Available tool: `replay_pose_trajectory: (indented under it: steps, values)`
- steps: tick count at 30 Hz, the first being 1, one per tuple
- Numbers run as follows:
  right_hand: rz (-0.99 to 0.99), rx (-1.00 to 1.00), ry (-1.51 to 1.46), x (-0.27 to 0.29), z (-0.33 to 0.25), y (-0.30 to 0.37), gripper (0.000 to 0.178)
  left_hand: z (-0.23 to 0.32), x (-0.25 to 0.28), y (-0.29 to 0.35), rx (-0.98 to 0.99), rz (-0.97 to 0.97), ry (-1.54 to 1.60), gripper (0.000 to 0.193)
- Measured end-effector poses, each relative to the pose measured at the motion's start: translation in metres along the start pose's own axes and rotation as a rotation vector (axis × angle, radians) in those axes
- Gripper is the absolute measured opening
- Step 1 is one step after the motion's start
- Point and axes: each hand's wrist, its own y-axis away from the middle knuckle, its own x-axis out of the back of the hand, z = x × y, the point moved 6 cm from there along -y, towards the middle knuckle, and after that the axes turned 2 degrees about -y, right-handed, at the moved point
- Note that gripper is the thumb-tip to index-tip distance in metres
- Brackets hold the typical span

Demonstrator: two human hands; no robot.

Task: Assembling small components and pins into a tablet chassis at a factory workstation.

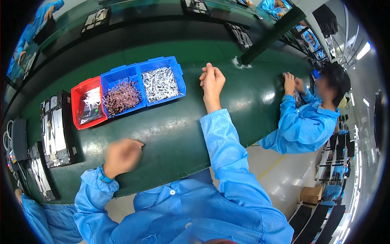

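My right hand rests on the green worktable, right of the bins, with its fingers curled in loosely and nothing showing in them. Nearer the front edge, my left hand lies on the table; it is blurred, one fingertip pokes out to the right, and its grip is unclear. Three joined bins stand beyond my hands. The red bin contains small white parts and a dark packet. The middle blue bin is heaped with brownish-pink small parts. In the right blue bin lie silvery-white small parts.
Opened flat devices with dark frames stand at the left, beside a grey box with cables. A dark green post rises at the back right. A co-worker in blue works at the right. More devices lie across the back.
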Motion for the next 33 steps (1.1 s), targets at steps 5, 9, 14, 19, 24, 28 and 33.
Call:
replay_pose_trajectory:
  steps: [5, 9, 14, 19, 24, 28, 33]
  values:
    - [-0.011, -0.009, -0.022, 0.004, 0.000, 0.000, 0.032, 0.009, -0.004, 0.003, -0.080, -0.071, -0.097, 0.011]
    - [-0.048, 0.017, 0.076, -0.001, -0.001, -0.001, 0.033, 0.011, -0.005, 0.003, -0.130, -0.082, -0.132, 0.012]
    - [-0.077, 0.052, 0.145, -0.005, -0.007, 0.001, 0.034, 0.013, -0.004, 0.001, -0.155, -0.085, -0.113, 0.010]
    - [-0.046, 0.048, 0.147, 0.001, -0.001, 0.001, 0.034, 0.014, -0.005, 0.000, -0.182, -0.092, -0.118, 0.010]
    - [-0.080, 0.029, 0.129, -0.003, 0.002, 0.002, 0.036, 0.013, -0.003, 0.002, -0.218, -0.044, -0.089, 0.012]
    - [-0.071, 0.006, 0.155, -0.007, -0.005, 0.007, 0.035, 0.011, -0.001, 0.003, -0.179, -0.085, -0.157, 0.011]
    - [-0.061, 0.023, 0.172, -0.003, 0.002, 0.002, 0.034, 0.007, -0.007, 0.001, -0.130, -0.057, -0.190, 0.010]
